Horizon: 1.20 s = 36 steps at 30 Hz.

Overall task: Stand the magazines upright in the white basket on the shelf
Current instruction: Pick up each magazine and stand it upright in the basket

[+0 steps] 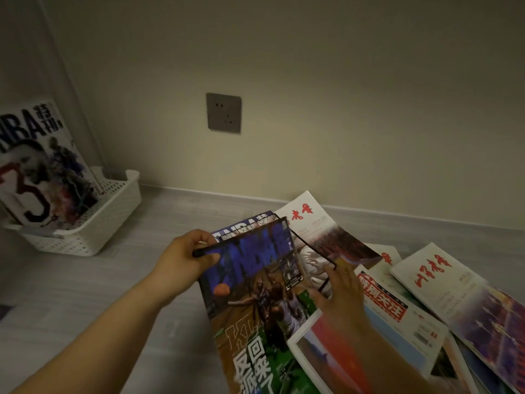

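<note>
A white perforated basket (113, 206) stands at the left on the grey shelf, with one NBA magazine (39, 166) leaning upright inside it. A loose pile of magazines covers the right side. My left hand (181, 260) grips the top-left corner of a blue NBA magazine (255, 268) and lifts that edge off the pile. My right hand (341, 294) rests with spread fingers on the magazines beside it, touching a black-bordered one (315, 260). White magazines with red titles (426, 268) lie further right.
A grey wall socket (224, 112) sits on the beige back wall. The shelf's left side wall rises behind the basket. Bare grey shelf surface (159, 223) stretches between the basket and the magazine pile.
</note>
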Each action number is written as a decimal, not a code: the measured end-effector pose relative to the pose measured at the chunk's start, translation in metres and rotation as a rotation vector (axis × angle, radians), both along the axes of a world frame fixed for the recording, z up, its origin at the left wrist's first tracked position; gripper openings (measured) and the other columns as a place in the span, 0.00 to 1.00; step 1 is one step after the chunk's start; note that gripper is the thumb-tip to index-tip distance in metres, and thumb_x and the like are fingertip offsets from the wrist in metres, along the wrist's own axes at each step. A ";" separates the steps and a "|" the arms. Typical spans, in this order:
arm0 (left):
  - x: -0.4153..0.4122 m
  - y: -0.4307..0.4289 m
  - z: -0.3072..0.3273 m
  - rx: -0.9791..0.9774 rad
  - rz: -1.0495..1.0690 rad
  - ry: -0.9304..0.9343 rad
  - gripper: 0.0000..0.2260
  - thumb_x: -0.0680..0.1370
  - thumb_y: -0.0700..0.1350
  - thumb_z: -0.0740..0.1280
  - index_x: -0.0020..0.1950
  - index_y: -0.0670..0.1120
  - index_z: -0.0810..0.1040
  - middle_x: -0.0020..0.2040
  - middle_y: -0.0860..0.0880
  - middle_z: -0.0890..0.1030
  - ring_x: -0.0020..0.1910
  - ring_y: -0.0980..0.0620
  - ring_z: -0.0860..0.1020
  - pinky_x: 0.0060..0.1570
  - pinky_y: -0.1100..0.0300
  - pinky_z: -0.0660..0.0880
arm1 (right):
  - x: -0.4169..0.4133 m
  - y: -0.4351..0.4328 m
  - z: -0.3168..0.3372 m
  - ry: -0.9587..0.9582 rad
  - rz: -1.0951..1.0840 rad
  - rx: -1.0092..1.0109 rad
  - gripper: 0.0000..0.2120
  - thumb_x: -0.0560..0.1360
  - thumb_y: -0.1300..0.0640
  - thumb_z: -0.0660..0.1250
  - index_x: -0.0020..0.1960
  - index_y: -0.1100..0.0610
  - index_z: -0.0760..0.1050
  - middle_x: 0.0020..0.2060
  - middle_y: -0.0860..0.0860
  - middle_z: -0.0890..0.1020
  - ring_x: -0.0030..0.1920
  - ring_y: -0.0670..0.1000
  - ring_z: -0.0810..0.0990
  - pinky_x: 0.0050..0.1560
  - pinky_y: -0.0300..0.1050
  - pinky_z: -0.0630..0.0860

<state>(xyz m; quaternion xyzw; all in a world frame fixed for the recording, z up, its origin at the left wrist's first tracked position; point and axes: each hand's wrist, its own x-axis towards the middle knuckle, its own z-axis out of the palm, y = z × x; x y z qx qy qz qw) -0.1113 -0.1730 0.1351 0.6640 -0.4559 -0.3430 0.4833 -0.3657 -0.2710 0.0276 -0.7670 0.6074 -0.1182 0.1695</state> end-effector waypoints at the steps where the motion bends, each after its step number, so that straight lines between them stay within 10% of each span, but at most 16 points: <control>1: 0.005 0.002 0.007 -0.026 -0.015 -0.010 0.12 0.72 0.31 0.65 0.36 0.47 0.71 0.32 0.49 0.79 0.27 0.56 0.79 0.21 0.70 0.73 | 0.013 0.000 0.009 -0.080 0.020 -0.018 0.41 0.65 0.29 0.48 0.72 0.50 0.53 0.75 0.52 0.52 0.75 0.53 0.44 0.73 0.51 0.43; 6: 0.037 0.017 0.044 -0.163 -0.041 -0.067 0.12 0.72 0.32 0.65 0.36 0.49 0.72 0.26 0.55 0.82 0.29 0.62 0.80 0.24 0.70 0.74 | 0.076 -0.004 0.057 -0.422 0.060 0.025 0.27 0.72 0.47 0.66 0.68 0.47 0.62 0.73 0.51 0.58 0.73 0.51 0.53 0.71 0.54 0.53; 10: 0.076 0.035 0.071 -0.240 0.023 -0.182 0.12 0.72 0.34 0.66 0.37 0.52 0.73 0.29 0.54 0.82 0.33 0.63 0.80 0.30 0.59 0.78 | 0.118 -0.011 0.093 -0.769 0.183 0.316 0.11 0.72 0.64 0.66 0.45 0.48 0.71 0.49 0.52 0.80 0.42 0.39 0.79 0.41 0.29 0.74; 20: 0.197 0.054 0.116 -0.430 0.396 -0.587 0.16 0.72 0.39 0.67 0.34 0.59 0.67 0.35 0.64 0.74 0.35 0.63 0.74 0.33 0.71 0.72 | 0.274 -0.043 0.165 -0.749 0.303 0.142 0.05 0.70 0.67 0.67 0.45 0.63 0.79 0.22 0.42 0.79 0.24 0.39 0.75 0.24 0.28 0.71; 25: 0.255 0.053 0.124 -0.561 0.619 -0.578 0.12 0.72 0.38 0.67 0.41 0.54 0.69 0.34 0.61 0.74 0.35 0.58 0.78 0.33 0.66 0.73 | 0.368 -0.048 0.194 -0.918 0.311 -0.085 0.07 0.71 0.64 0.68 0.49 0.62 0.79 0.34 0.48 0.79 0.26 0.39 0.76 0.30 0.27 0.72; 30: 0.303 0.052 0.129 -0.599 0.671 -0.570 0.11 0.72 0.37 0.67 0.42 0.52 0.69 0.35 0.66 0.72 0.30 0.65 0.74 0.27 0.84 0.64 | 0.441 -0.053 0.195 -1.084 0.321 -0.119 0.07 0.71 0.65 0.67 0.49 0.63 0.79 0.38 0.51 0.80 0.24 0.35 0.76 0.27 0.23 0.69; 36: 0.330 0.047 0.102 -0.470 0.678 -0.615 0.05 0.72 0.38 0.67 0.43 0.47 0.73 0.31 0.62 0.72 0.23 0.68 0.71 0.28 0.71 0.65 | 0.489 -0.066 0.163 -1.011 0.303 0.071 0.10 0.72 0.66 0.66 0.52 0.66 0.77 0.43 0.55 0.79 0.36 0.47 0.78 0.34 0.31 0.75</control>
